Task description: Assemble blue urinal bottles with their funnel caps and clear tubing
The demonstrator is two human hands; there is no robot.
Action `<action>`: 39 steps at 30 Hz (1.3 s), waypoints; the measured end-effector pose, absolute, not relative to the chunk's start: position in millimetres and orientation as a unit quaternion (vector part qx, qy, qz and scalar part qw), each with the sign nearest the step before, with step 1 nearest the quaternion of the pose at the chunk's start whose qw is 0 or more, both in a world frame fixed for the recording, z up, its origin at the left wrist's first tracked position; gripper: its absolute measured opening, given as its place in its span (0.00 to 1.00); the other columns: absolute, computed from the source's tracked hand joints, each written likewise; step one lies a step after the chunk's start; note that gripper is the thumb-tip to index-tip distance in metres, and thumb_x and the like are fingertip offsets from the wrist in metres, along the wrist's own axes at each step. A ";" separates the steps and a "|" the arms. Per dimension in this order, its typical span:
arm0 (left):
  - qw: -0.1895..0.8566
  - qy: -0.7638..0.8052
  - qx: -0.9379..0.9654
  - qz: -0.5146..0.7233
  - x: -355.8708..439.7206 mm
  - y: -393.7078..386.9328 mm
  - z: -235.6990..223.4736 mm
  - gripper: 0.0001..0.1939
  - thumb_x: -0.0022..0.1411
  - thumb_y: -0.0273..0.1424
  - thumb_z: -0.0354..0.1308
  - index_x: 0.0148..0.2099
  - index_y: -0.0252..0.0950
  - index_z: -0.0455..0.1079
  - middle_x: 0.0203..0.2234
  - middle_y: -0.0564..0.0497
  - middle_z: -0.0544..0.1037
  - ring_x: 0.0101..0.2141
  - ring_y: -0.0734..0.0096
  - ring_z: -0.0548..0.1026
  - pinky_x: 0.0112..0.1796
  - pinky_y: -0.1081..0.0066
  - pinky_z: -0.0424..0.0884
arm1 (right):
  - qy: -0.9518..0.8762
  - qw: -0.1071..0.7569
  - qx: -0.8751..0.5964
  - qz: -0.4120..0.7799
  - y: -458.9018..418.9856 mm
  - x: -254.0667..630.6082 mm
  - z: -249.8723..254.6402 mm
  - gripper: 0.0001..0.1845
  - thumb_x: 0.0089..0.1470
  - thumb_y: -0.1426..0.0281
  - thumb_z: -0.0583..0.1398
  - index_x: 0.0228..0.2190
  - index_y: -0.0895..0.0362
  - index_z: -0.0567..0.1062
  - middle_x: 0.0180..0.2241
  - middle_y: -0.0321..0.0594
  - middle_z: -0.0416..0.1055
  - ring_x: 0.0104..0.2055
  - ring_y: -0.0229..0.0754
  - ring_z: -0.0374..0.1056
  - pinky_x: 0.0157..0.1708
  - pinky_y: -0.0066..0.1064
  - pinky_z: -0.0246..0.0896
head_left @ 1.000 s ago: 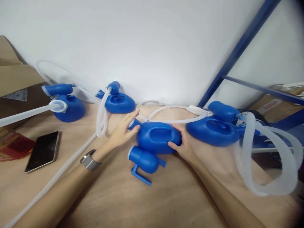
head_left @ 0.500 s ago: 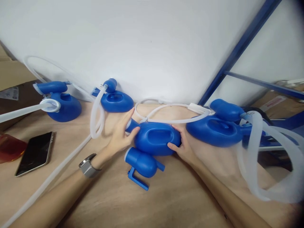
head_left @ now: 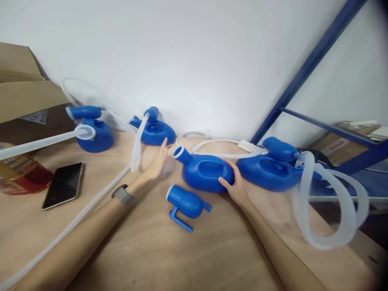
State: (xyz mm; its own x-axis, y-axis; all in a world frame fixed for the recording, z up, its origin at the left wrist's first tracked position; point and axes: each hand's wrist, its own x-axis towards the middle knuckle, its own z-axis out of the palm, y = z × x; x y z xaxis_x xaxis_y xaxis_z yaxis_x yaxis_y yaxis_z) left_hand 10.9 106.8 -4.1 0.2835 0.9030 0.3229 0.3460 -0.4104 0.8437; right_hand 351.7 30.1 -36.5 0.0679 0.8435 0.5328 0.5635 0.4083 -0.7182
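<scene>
A blue plastic urine bottle (head_left: pixel 209 173) lies in front of me, its open white-rimmed neck pointing up and to the left. My right hand (head_left: pixel 238 186) grips its rounded right end, thumb on the near side. My left hand (head_left: pixel 157 161) is off the neck, with fingers extended towards a second blue bottle (head_left: pixel 157 133) by the wall; whether they touch it I cannot tell. Nearer to me lies a loose blue funnel-shaped cup (head_left: pixel 186 202) with a white rim and a small spout. Its blue L-shaped handle (head_left: pixel 182 222) rests on the table.
Another bottle (head_left: pixel 269 171) with a coiled clear hose (head_left: pixel 327 242) stands at right, before a blue metal frame (head_left: pixel 303 68). At left are a further bottle (head_left: pixel 97 137), a phone (head_left: pixel 63 186), a reddish container (head_left: pixel 30 178) and a cardboard box (head_left: pixel 27 101). A long hose (head_left: pixel 75 218) crosses the table.
My left hand has come away from the neck of the held bottle and moved slightly left. The neck now shows fully, tilted up. The view has shifted left; my right hand keeps its grip.
</scene>
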 end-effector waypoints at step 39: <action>0.645 0.380 0.535 0.390 11.4 -35.2 -30.1 0.41 0.74 0.54 0.47 0.79 0.46 0.39 0.77 0.47 0.48 0.74 0.50 0.50 0.71 0.45 0.51 | -0.798 0.486 -0.333 0.126 -45.4 229.9 -21.2 0.33 0.53 0.68 0.67 0.60 0.51 0.72 0.53 0.51 0.75 0.50 0.55 0.79 0.46 0.47 0.80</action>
State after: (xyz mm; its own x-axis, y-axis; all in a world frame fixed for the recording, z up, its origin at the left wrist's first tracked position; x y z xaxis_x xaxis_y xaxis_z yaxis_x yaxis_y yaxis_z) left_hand 11.4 -35.2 -30.1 0.4061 0.9109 -0.0733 -0.0966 0.1225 0.9878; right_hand 229.9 -45.4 -21.2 -0.3047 0.6545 0.6920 0.4088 0.7460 -0.5256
